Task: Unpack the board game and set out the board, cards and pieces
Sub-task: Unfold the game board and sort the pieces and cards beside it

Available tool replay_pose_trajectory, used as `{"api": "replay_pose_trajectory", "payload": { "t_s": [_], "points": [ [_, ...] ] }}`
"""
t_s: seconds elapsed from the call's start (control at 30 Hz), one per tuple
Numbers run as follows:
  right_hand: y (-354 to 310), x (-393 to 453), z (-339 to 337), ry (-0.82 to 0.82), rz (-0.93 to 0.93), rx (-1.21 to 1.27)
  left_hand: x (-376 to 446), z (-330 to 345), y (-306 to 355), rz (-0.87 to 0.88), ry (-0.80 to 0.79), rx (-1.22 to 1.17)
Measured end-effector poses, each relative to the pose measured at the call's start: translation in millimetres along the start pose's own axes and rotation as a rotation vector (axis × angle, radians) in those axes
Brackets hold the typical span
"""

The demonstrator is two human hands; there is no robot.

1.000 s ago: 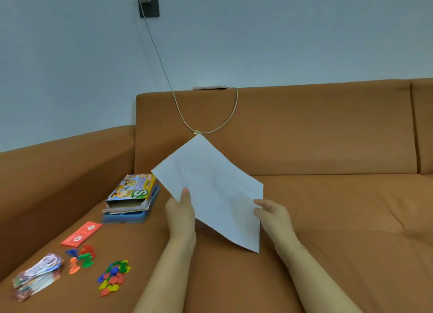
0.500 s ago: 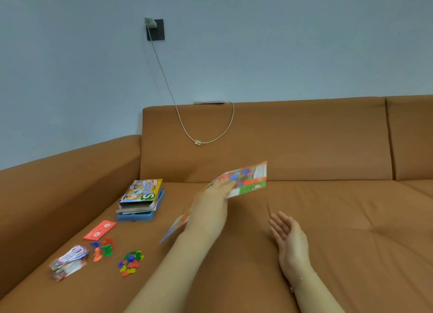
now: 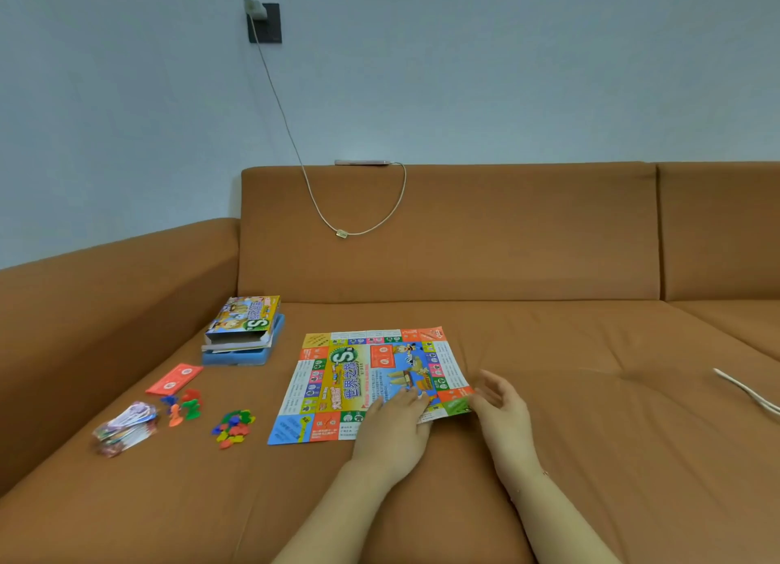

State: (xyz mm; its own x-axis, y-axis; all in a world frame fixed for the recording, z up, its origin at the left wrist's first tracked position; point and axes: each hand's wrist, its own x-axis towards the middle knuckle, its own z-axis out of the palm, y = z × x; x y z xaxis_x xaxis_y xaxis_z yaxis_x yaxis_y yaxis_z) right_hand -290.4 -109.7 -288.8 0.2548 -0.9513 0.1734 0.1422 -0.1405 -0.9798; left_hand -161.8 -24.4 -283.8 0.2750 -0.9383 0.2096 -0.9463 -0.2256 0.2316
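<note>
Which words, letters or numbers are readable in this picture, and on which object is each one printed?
"S": large white letter on a green badge in the middle of the board.
"世界之旅": large yellow characters on the board, beside the badge.
"S": the same green badge on the game box lid.
Board squares, red card, stack of cards: print too small or blurred to read.

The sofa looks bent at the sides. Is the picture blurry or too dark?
Head view: the wide lens bows the sofa near the edges; light is soft and even, no glare, faint shadows; the board is fairly sharp, its small print unreadable; both hands, left and right, look slightly soft.
</note>
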Motion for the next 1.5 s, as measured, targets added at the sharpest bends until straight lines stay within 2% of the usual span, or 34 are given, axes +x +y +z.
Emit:
{"api": "replay_pose_trajectory", "payload": {
  "t_s": [0.13,0.37,0.47,0.57,0.8,1.0,1.17,1.33,1.4,1.5],
  "points": [
    [0.3,-1.8,2.0,0.005,-0.022,-0.085,-2.2,3.0,-1.3,-0.010,0.005,-0.029],
    [3.4,-7.4,-2.1,0.119,-0.070,-0.182,-15.4,-2.5,-24.7,-0.150,0.138,-0.104],
    [4.0,-10.1,-4.8,0.109,-0.060,-0.196,-21.3,-6.0,-41.7,-0.086,0.128,-0.167],
    [1.3,-7.9,-5.1,0.172,-0.049,-0.197,-24.8,-7.6,-49.7,-0.035,0.119,-0.214],
    [-1.1,11.2,-9.5,0.152,0.148,-0.067,-37.3,-19.2,-58.5,0.119,0.089,-0.370],
    [-2.7,18.2,-15.2,0.157,0.246,0.115,-48.5,-25.4,-66.9,0.198,0.194,-0.460],
    [-7.0,-15.1,-5.8,0.241,0.106,-0.153,-40.9,-45.3,-96.9,0.063,0.279,-0.274],
    [-9.6,-44.1,4.2,0.206,0.165,-0.002,-30.3,-61.4,-103.3,-0.067,0.175,-0.012],
    [-12.0,-57.0,9.7,0.147,0.147,-0.045,-26.5,-63.9,-99.0,-0.123,0.203,-0.053],
    [-16.6,-70.4,21.7,0.073,0.131,-0.060,-29.5,-61.6,-79.9,-0.191,0.291,-0.336]
  ]
}}
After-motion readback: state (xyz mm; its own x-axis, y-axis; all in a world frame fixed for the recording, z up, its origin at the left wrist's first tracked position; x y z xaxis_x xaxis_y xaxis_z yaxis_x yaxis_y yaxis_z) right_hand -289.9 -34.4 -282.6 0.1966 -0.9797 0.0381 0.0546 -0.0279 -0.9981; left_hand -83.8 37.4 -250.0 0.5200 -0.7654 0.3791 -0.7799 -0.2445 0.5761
